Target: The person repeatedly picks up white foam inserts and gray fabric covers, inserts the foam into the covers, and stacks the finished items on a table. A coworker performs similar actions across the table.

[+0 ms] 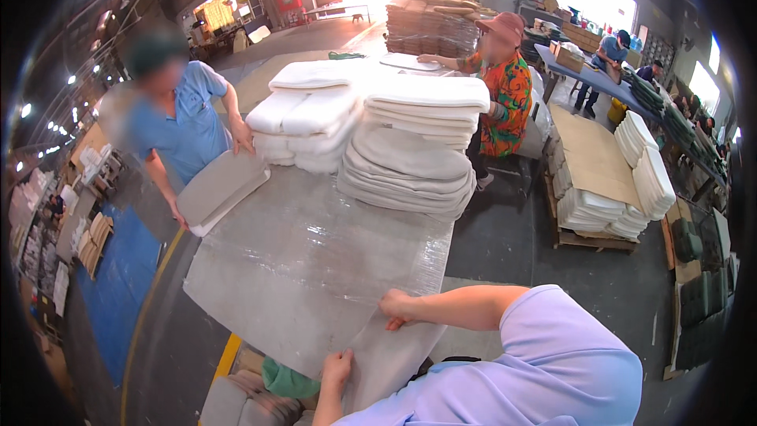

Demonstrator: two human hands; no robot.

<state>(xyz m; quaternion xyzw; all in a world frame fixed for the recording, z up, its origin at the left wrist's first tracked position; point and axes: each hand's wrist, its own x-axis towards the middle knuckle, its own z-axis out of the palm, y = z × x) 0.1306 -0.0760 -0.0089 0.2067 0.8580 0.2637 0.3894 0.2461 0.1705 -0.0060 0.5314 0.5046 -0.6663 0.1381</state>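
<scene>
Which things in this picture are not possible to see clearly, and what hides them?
- Left hand, head view: fingertips lie on the grey pad; palm unseen.
- Right hand: fingers curl over the pad's edge, so their grip is hidden.
- Green item: half covered by the pad.
- Table: surface veiled by plastic film.
- Far workers: too small.

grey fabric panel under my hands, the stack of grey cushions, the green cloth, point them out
grey fabric panel [386,363], head view, lower part between the hands
stack of grey cushions [406,177], head view, front side
green cloth [288,381], head view, middle
</scene>
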